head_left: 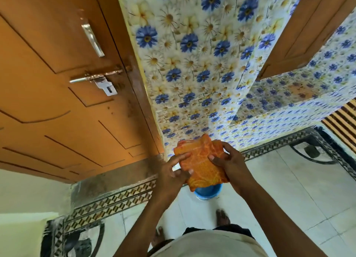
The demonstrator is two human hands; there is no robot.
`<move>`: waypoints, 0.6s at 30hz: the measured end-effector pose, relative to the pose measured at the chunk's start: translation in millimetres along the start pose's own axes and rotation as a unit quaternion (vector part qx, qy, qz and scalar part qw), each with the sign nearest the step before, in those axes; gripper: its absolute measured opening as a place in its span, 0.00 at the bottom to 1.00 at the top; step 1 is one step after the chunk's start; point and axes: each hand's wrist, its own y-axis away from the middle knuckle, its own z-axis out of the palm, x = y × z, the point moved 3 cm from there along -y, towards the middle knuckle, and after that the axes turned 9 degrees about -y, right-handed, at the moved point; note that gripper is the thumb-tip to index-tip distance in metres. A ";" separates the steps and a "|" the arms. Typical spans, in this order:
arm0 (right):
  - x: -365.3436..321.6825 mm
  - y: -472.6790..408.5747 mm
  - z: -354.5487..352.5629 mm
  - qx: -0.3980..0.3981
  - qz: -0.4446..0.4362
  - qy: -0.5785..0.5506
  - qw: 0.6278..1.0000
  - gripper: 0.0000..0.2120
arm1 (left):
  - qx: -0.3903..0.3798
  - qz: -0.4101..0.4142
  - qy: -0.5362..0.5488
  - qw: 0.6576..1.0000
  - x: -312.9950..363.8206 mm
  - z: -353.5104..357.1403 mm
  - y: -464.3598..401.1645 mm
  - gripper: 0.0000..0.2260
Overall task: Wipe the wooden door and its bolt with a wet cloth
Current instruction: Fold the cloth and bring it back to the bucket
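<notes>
So the orange patterned cloth (200, 160) was up in front of the person, gripped from both sides, nowhere near the wood yet. Left hand (171, 172) had its fingers (183, 157) laid flat and a bit spread across the near-left edge, thumb pinching underneath. Right hand (229, 164) was curled round the right edge, fingertips pressed down on top of the fabric. Looked to me like the folding-it-ready stage, wiping not started. A blue bucket (209, 192) sat right below the cloth on the tiled floor.

The wooden door (57, 110) stood well off to the left of the fingers, its bolt (96, 77) higher up. Next move probably needs one hand to take the cloth and reach up-left to the panel.
</notes>
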 end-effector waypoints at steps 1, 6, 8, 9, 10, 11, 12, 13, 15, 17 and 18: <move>2.6 -10.6 -13.8 -0.008 -0.003 0.025 1.000 0.18 | -0.006 -0.005 -0.016 1.000 -8.4 14.4 -6.5 0.21; 28.2 -77.2 -76.8 -0.044 -0.013 0.126 0.991 0.22 | 0.025 -0.051 -0.071 0.996 -44.7 79.7 -49.2 0.37; 46.3 -100.9 -98.1 -0.047 0.006 0.147 0.988 0.27 | 0.034 -0.063 -0.104 0.992 -66.2 100.3 -69.0 0.32; 59.6 -113.9 -108.8 -0.048 0.023 0.155 0.986 0.28 | 0.037 -0.081 -0.126 0.988 -78.3 110.2 -78.2 0.31; 71.9 -126.0 -117.6 -0.049 0.035 0.166 0.984 0.27 | 0.035 -0.103 -0.150 0.983 -91.4 117.8 -87.1 0.33; 84.3 -137.3 -126.0 -0.050 0.046 0.176 0.982 0.24 | 0.031 -0.110 -0.155 0.981 -105.6 124.1 -96.3 0.34; 97.2 -149.7 -133.2 -0.046 0.056 0.192 0.979 0.21 | 0.026 -0.124 -0.138 0.982 -117.2 130.2 -106.0 0.35; 108.1 -161.8 -137.2 -0.043 0.068 0.211 0.974 0.22 | 0.027 -0.135 -0.134 0.981 -138.5 131.1 -114.7 0.36; 141.8 -188.4 -146.7 -0.041 0.103 0.237 0.965 0.23 | 0.017 -0.124 -0.156 0.980 -205.0 134.4 -135.2 0.40; 187.0 -217.4 -157.7 -0.038 0.119 0.258 0.958 0.23 | 0.009 -0.135 -0.168 0.976 -242.8 143.4 -157.2 0.41; 204.9 -230.3 -160.8 -0.033 0.122 0.274 0.953 0.23 | 0.023 -0.142 -0.185 0.972 -244.6 147.7 -169.3 0.39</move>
